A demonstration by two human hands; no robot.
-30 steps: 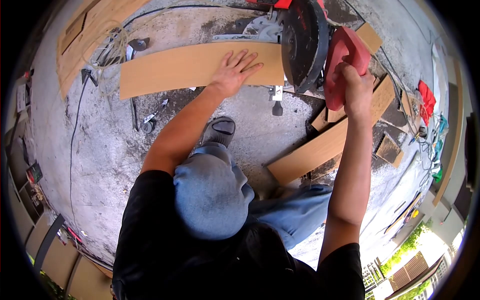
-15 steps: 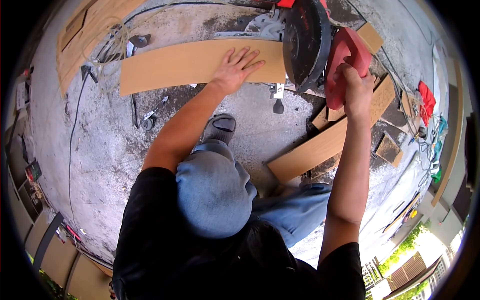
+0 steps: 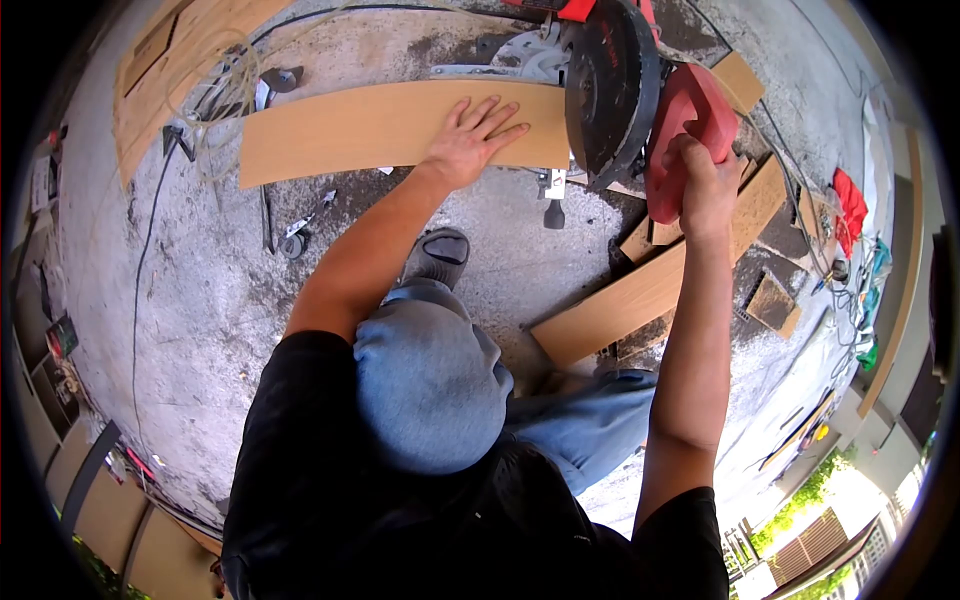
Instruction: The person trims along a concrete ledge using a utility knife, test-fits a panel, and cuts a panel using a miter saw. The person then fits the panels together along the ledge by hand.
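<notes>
So far we've got the board (image 3: 340, 132) sitting up to the saw (image 3: 610, 90) (no cut showing yet), left hand (image 3: 462, 158) spread flat on it, right hand (image 3: 708, 185) wrapped round the red handle (image 3: 666, 160).

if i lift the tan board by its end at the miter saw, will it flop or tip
The tan board will probably stay fairly stiff, since it looks like a solid wood panel. Its long stretch left of the left hand may dip first. Its broad, flat shape makes rolling unlikely.
</notes>
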